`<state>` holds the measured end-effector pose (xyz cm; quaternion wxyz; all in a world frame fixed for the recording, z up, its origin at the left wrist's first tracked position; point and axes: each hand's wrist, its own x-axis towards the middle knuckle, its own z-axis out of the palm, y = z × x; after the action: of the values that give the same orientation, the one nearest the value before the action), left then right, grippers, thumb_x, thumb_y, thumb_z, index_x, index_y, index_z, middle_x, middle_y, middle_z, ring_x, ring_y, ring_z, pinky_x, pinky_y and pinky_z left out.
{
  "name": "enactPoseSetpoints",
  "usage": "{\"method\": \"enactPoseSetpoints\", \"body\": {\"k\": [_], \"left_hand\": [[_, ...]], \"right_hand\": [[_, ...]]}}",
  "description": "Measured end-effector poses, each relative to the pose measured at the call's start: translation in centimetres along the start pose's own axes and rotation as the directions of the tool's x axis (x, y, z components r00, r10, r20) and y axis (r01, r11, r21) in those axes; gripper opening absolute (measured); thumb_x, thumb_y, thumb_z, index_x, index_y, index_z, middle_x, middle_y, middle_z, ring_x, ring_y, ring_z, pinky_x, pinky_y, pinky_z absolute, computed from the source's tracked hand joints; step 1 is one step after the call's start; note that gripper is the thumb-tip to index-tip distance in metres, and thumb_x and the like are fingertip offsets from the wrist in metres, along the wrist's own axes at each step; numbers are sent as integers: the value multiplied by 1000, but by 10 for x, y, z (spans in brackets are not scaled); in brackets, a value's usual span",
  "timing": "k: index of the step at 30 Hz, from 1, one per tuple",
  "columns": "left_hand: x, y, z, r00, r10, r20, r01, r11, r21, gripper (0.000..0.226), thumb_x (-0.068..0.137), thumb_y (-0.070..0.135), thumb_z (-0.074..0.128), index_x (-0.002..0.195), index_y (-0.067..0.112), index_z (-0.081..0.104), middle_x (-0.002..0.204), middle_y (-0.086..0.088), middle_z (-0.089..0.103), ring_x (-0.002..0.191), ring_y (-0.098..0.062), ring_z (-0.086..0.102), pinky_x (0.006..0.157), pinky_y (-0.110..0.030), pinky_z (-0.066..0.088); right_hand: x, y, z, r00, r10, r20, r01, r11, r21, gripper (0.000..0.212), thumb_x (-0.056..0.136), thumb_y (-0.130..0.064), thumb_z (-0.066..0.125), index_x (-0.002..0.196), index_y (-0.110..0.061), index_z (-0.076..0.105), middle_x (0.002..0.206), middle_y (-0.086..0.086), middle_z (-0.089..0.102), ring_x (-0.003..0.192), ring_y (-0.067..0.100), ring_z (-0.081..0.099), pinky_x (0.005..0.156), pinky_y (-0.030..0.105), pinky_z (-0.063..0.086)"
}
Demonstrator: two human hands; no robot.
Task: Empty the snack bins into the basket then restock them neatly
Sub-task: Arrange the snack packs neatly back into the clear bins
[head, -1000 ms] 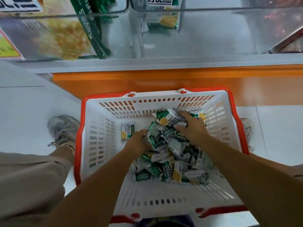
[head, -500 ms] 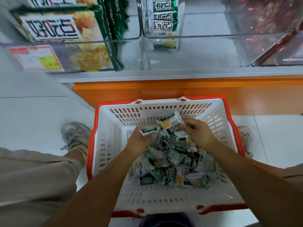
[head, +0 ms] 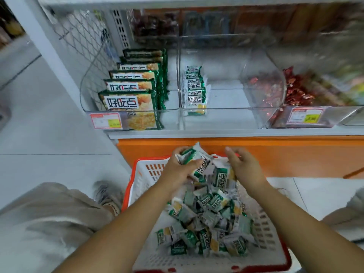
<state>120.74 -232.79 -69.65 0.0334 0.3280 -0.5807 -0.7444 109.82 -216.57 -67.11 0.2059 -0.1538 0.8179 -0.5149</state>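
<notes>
Bare forearms — loose beige trousers, grey laced trainer, pale ankle sock.

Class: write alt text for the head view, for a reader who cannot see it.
A person's left hand grips a bunch of green-and-white snack packets above a red-rimmed white basket heaped with more, the right hand beside the bunch. On the shelf behind, a clear bin holds one row of the same packets.
</notes>
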Motion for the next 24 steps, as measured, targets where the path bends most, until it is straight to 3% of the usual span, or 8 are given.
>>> {"method": "enactPoseSetpoints", "body": {"k": [4,6,11,14,16,18,21,24], "left_hand": [[-13,22,1,998,39,39,-39,999,-3,94,39,49,97,121,45,51,128,-8,62,98,-33,71,87,-56,56],[-20,32,8,995,67,79,-69,998,12,94,43,39,98,124,41,49,121,-4,68,100,-27,71,85,-47,58],[-31,65,12,983,182,25,-183,983,14,69,66,10,88,120,35,53,106,-2,73,86,-17,72,67,-31,56],[-37,89,9,965,262,25,-263,964,39,65,71,8,86,121,33,52,101,-1,73,73,-7,70,60,-24,55],[-38,104,6,947,319,37,-321,946,54,62,72,6,84,119,33,52,102,2,73,77,-8,72,64,-23,56],[-38,123,3,934,357,24,-358,932,61,64,70,4,85,114,37,53,106,1,73,90,-14,73,76,-33,59],[-35,159,-8,899,437,-32,-433,896,95,73,57,23,93,113,44,53,110,5,73,96,-18,71,80,-36,58],[-30,187,-26,856,508,-98,-501,861,85,61,71,22,85,119,38,52,106,9,73,94,-16,71,70,-29,56]], "right_hand": [[-4,-36,0,988,61,-143,-37,985,166,34,97,-45,49,83,-19,67,86,25,65,69,23,56,61,32,44],[-9,-54,2,991,50,-127,-28,986,166,36,97,-43,48,82,-17,67,78,17,65,65,19,54,57,29,40],[-23,-81,-10,997,-49,57,39,985,167,33,93,-45,53,89,-15,65,60,-9,54,58,12,50,55,21,37],[-27,-96,-17,975,-107,193,79,986,148,15,87,-38,66,99,-29,63,91,-11,66,83,11,62,73,28,48],[-26,-106,-19,954,-122,274,85,986,142,26,86,-27,68,109,-37,59,105,-5,68,90,18,65,83,42,52],[-20,-118,-24,940,-140,310,95,983,158,39,84,-19,66,116,-40,59,105,-1,71,90,25,67,84,44,53],[5,-137,-37,951,-219,219,184,969,167,42,82,-4,67,114,-32,64,103,-2,72,89,13,67,81,30,51],[41,-154,-47,964,-256,71,240,953,183,37,78,6,68,102,-22,64,91,4,69,79,13,64,71,23,50]]}}
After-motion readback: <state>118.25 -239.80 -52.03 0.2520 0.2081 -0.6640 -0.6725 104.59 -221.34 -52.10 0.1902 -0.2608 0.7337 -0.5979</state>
